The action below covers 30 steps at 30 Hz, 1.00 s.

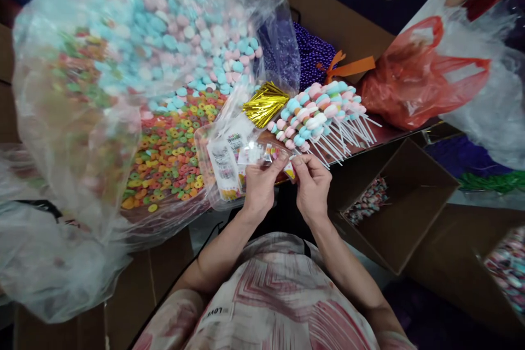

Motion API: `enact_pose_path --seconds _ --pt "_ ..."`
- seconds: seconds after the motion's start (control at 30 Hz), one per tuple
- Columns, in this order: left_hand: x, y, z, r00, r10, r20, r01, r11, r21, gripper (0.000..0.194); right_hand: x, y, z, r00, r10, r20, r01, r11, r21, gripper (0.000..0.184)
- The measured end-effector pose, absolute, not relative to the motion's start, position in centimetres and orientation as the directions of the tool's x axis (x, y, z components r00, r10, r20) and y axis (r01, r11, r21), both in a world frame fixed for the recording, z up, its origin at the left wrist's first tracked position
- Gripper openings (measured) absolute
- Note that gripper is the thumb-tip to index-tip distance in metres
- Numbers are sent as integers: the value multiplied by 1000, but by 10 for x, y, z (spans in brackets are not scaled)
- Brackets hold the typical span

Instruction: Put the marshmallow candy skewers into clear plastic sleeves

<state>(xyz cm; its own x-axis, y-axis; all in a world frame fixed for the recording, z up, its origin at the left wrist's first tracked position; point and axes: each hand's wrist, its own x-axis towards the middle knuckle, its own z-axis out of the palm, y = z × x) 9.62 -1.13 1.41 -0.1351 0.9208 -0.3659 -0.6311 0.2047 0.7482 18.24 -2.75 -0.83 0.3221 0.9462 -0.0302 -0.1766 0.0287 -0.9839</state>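
Observation:
My left hand [259,181] and my right hand [312,185] are side by side near the middle, both pinched on a small clear printed wrapper [283,159] held between them. Just left of my hands lies a stack of clear printed packets [223,167]. Beyond my hands sits a pile of pink, blue and white candy skewers [318,112] with white sticks pointing right. A bundle of gold twist ties [266,103] lies beside the skewers.
A huge clear bag [82,120] of pastel candies and coloured ring candies fills the left. Purple beads [314,54], a red plastic bag [414,74] and cardboard boxes stand at the back. An open box [404,213] with wrapped sweets sits lower right.

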Motion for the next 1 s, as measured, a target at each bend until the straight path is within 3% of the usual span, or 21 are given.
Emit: enact_pose_path --seconds 0.13,0.3,0.5,0.63,0.8,0.9,1.0 --pt "95 -10 14 -67 924 -378 -647 248 721 35 187 -24 -8 349 937 -9 -158 49 -986 42" --pt "83 -1 11 -7 902 -432 -704 303 643 34 195 -21 2 320 940 114 129 76 -989 50" --pt "87 -3 8 -175 908 -381 -681 168 713 34 200 -17 -1 363 929 80 113 41 -993 49" --pt "86 -2 10 -95 906 -412 -715 225 662 34 207 -16 2 272 950 155 229 93 -969 44" --pt "85 7 13 -167 901 -401 -736 157 659 32 218 -8 17 212 904 370 548 204 -811 37" --pt "87 13 14 -189 887 -422 -751 146 644 30 228 4 20 209 828 521 733 220 -644 26" --pt "85 20 15 -202 857 -474 -788 145 599 31 242 16 15 172 790 588 884 140 -447 20"
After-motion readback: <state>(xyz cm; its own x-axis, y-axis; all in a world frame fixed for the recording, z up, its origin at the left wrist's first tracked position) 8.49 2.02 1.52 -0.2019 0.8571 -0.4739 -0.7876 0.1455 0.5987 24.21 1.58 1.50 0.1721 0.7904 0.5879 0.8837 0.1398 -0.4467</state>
